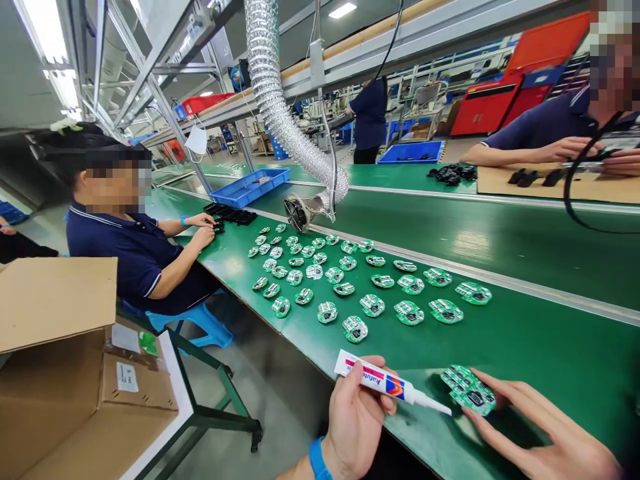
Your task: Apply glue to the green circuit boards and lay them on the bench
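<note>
Gluing, seemingly: tube point(395, 387) is clasped in L hand point(355, 420), tip at PCB point(469, 390) pinched by R hand point(540, 433); steady squeeze is likely req'd.

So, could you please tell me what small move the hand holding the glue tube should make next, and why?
Probably ease the left hand slightly rightward, so the nozzle of the glue tube settles on the circuit board. The tip sits at the board's lower left edge, contact unclear, and the right hand holds the board tilted toward it.
</note>
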`<state>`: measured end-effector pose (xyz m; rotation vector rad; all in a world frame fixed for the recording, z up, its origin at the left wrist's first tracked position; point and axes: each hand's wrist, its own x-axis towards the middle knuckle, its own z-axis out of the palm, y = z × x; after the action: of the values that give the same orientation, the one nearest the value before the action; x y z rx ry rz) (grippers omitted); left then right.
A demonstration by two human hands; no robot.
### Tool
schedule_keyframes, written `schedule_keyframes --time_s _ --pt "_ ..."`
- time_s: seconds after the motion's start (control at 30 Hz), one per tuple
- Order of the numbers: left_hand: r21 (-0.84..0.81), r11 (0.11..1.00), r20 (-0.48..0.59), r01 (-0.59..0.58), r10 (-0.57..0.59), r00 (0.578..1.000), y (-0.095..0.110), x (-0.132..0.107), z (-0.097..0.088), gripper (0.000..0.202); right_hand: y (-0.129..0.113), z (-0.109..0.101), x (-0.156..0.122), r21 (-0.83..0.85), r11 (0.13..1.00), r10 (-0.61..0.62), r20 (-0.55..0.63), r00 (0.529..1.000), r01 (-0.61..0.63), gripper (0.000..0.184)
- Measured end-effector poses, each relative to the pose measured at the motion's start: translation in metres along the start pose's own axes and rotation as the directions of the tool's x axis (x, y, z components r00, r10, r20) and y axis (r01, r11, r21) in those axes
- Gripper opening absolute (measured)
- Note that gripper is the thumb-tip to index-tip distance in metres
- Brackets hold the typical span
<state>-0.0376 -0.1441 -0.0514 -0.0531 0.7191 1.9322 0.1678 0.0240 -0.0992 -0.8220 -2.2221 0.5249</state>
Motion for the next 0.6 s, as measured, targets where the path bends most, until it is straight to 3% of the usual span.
schedule_keyframes --time_s 0.23,0.6 --pt "0.015 1.0 -0.016 0.01 -0.01 1.0 0.001 0.0 -0.001 0.048 -0.022 -0.019 0.011 -0.021 1.0 0.005 0.088 0.996 -0.003 0.043" --pt "0.017 1.0 -0.029 0.017 -0.017 0.999 0.001 0.001 -0.002 0.048 -0.029 -0.016 0.013 0.005 1.0 -0.022 -0.016 1.0 0.022 0.051"
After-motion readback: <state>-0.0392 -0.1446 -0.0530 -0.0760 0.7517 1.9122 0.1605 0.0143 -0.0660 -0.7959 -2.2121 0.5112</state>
